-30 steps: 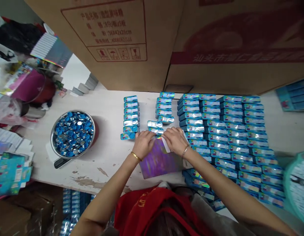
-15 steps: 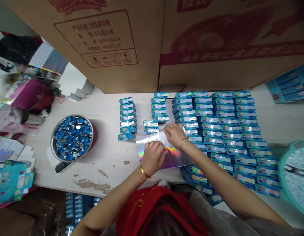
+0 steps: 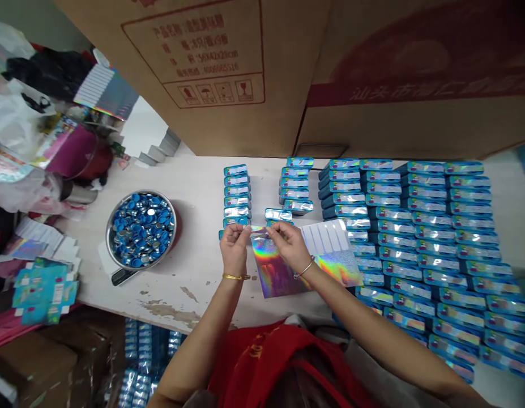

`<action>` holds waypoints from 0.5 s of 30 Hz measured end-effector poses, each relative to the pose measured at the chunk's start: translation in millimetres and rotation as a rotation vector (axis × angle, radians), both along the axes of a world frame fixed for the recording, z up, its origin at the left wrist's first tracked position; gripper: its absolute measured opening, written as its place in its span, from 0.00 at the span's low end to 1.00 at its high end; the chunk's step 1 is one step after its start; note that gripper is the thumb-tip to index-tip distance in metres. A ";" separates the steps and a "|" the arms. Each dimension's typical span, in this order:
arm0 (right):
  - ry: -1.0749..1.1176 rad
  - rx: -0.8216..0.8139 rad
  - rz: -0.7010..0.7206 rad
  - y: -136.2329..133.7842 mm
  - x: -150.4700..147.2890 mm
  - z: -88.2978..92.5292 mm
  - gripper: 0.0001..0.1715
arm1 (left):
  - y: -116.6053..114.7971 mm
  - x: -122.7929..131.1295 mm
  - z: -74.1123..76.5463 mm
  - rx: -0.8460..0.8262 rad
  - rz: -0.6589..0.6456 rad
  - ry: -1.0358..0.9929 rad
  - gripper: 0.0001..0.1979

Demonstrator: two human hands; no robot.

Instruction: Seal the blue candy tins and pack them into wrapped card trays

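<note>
Fingers (image 3: 239,231) of the left hand (image 3: 234,250) and right hand (image 3: 290,245) pinch a thin foil strip (image 3: 257,228) above a holographic sheet (image 3: 271,269), center frame. A slip could knock the nearby stacked blue tins (image 3: 237,201) askew.

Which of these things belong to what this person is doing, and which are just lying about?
Seemingly in use:
left hand
right hand
foil strip, pinched by both hands
holographic sheet
blue packs

Seemingly lying about:
steel bowl
cartons
flat box blanks
plastic bag
</note>
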State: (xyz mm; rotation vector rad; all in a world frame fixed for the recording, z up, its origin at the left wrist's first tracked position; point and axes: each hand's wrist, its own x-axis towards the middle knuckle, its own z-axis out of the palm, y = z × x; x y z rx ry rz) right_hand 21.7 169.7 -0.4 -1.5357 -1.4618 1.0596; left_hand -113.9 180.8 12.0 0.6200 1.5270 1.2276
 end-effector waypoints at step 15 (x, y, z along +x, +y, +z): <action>-0.755 -0.022 0.301 45.5 -45.0 -31.5 0.16 | 18.5 -42.9 -55.1 -0.134 -0.035 0.824 0.04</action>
